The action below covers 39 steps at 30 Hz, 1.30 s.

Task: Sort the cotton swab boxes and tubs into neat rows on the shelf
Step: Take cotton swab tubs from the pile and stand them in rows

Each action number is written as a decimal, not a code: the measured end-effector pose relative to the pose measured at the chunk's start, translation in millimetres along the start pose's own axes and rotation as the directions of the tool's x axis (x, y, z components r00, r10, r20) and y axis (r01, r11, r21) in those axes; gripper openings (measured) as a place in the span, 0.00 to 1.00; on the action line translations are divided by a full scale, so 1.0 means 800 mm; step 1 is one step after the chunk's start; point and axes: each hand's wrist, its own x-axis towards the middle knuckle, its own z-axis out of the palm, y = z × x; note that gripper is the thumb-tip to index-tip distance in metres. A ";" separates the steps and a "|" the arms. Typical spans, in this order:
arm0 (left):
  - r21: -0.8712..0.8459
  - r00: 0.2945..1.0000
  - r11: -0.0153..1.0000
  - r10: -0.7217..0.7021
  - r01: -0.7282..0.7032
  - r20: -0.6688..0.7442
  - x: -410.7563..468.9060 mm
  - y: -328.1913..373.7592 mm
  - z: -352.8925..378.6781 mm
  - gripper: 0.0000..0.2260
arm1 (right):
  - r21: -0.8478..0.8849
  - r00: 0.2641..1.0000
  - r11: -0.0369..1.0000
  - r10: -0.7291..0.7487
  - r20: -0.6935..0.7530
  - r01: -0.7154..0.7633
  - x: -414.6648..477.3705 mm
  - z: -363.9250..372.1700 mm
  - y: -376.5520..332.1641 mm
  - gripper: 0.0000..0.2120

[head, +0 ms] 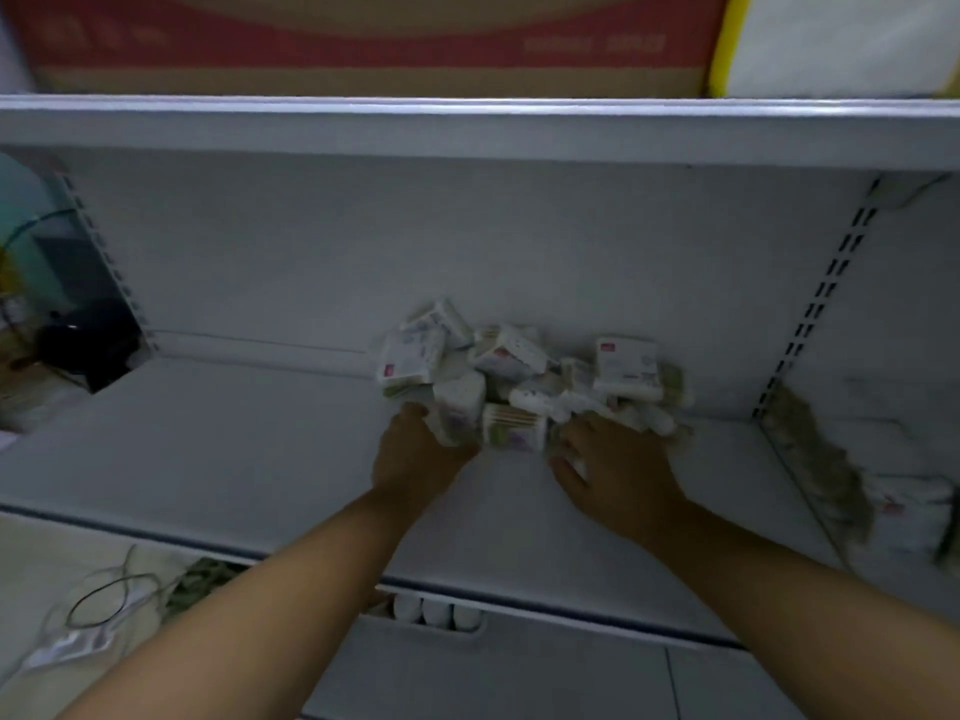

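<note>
White swab boxes (pixel 519 376), pale grey shelf (pixel 234 449)

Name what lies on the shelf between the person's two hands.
Head view: a clear swab box sits between the left hand and right hand.

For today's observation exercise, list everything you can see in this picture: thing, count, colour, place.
swab packs: a jumbled pile, count unclear, white, back of the shelf, right of centre
shelf: one, white, mostly bare on its left part
cardboard box: one, red and brown, on the shelf above
more packs: blurred, white, next bay at right
round white tops: three, below the shelf edge
cable: dark loop, lower left
left hand: at the pile's front left
right hand: at the pile's front right
</note>
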 end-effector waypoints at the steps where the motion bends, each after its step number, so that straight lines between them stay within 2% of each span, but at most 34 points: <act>1: -0.034 1.000 0.999 -0.001 0.002 0.019 0.007 0.001 0.004 0.39 | 0.000 0.999 1.000 0.026 0.018 -0.026 0.006 0.008 -0.011 0.09; 5: -0.229 0.996 0.970 0.085 -0.079 0.019 0.021 0.002 0.014 0.28 | 0.031 0.959 0.959 0.282 0.037 -0.283 0.009 0.042 -0.042 0.18; 8: -0.481 0.991 0.873 0.122 -0.083 0.050 0.016 -0.017 0.003 0.16 | -0.046 0.952 0.953 0.302 0.040 -0.300 0.004 0.055 -0.054 0.24; 10: -0.651 0.980 0.757 0.167 -0.056 0.110 0.013 -0.032 -0.008 0.13 | -0.126 0.966 0.958 0.259 0.006 -0.256 0.011 0.057 -0.058 0.25; 12: -0.836 0.968 0.547 0.179 0.050 0.175 0.015 -0.043 -0.016 0.11 | -0.166 0.966 0.951 0.254 -0.056 -0.260 0.022 0.060 -0.058 0.24; 14: -0.902 0.966 0.413 0.153 0.130 0.209 0.018 -0.049 -0.022 0.10 | -0.168 0.947 0.932 0.306 -0.100 -0.320 0.030 0.066 -0.060 0.22; 16: -0.903 0.962 0.407 0.165 0.136 0.219 0.020 -0.050 -0.022 0.08 | -0.122 0.921 0.916 0.368 -0.127 -0.383 0.034 0.075 -0.064 0.22; 19: -0.891 0.954 0.441 0.205 0.110 0.219 0.020 -0.048 -0.020 0.08 | -0.010 0.904 0.915 0.397 -0.158 -0.404 0.035 0.088 -0.063 0.21; 21: -0.904 0.956 0.412 0.200 0.118 0.216 0.021 -0.045 -0.020 0.10 | 0.054 0.894 0.907 0.421 -0.154 -0.418 0.038 0.087 -0.057 0.21; 25: -0.915 0.954 0.359 0.161 0.184 0.255 0.023 -0.042 -0.021 0.08 | 0.085 0.903 0.907 0.420 -0.095 -0.413 0.039 0.077 -0.056 0.22; 29: -0.902 0.952 0.394 0.166 0.176 0.258 0.027 -0.046 -0.020 0.07 | 0.172 0.899 0.887 0.438 -0.025 -0.428 0.022 0.066 -0.073 0.22; 31: -0.903 0.947 0.397 0.190 0.166 0.258 0.029 -0.050 -0.021 0.10 | 0.260 0.883 0.853 0.470 -0.008 -0.452 0.015 0.059 -0.080 0.22; 33: -0.905 0.942 0.394 0.212 0.160 0.259 0.029 -0.053 -0.022 0.15 | 0.411 0.835 0.752 0.549 0.042 -0.515 0.008 0.051 -0.084 0.22; 35: -0.907 0.931 0.383 0.235 0.178 0.281 0.027 -0.052 -0.024 0.13 | 0.546 0.765 0.598 0.631 0.130 -0.586 0.001 0.041 -0.082 0.20; 37: -0.899 0.898 0.364 0.264 0.245 0.352 0.023 -0.049 -0.025 0.10 | 0.703 0.715 0.404 0.666 0.213 -0.585 -0.008 0.029 -0.076 0.17; 39: -0.876 0.844 0.352 0.305 0.329 0.440 0.017 -0.048 -0.027 0.12 | 0.838 0.674 0.181 0.689 0.266 -0.515 -0.020 0.016 -0.066 0.16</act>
